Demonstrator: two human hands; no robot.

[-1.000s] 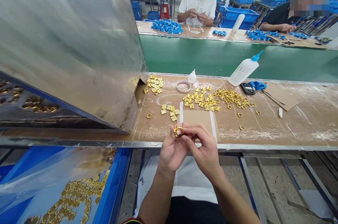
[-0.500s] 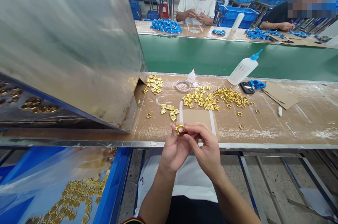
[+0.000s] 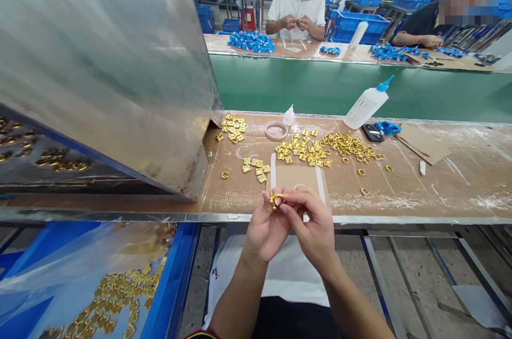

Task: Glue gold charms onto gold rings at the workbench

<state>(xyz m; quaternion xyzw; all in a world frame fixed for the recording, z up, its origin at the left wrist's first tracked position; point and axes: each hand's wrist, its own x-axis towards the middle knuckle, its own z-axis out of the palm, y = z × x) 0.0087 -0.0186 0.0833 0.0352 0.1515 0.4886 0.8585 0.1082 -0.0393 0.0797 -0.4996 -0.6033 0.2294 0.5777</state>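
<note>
A gold ring (image 3: 279, 199) with a squarish gold piece at its left side is pinched between my two hands, above the table's front edge. My left hand (image 3: 264, 229) is closed, with thumb and fingers on the squarish piece. From the right, my right hand (image 3: 312, 219) grips the ring's band between thumb and forefinger. Just beyond lies a cardboard sheet (image 3: 296, 176) with white strips along both sides. Several square gold pieces (image 3: 256, 167) lie left of the sheet, and more square pieces (image 3: 302, 148) lie behind it. Whether the ring and piece are joined is hard to tell.
A heap of gold rings (image 3: 348, 144), a tape roll (image 3: 276, 130), a small white bottle (image 3: 289, 115) and a larger blue-tipped bottle (image 3: 368, 107) stand behind. At left are a metal housing (image 3: 120, 62) and a blue crate (image 3: 182, 269). Across the green belt (image 3: 280, 80) sit co-workers.
The ring has turned slightly between my fingers and sits a little lower and to the right. Both hands keep their grip. The view has shifted slightly.
</note>
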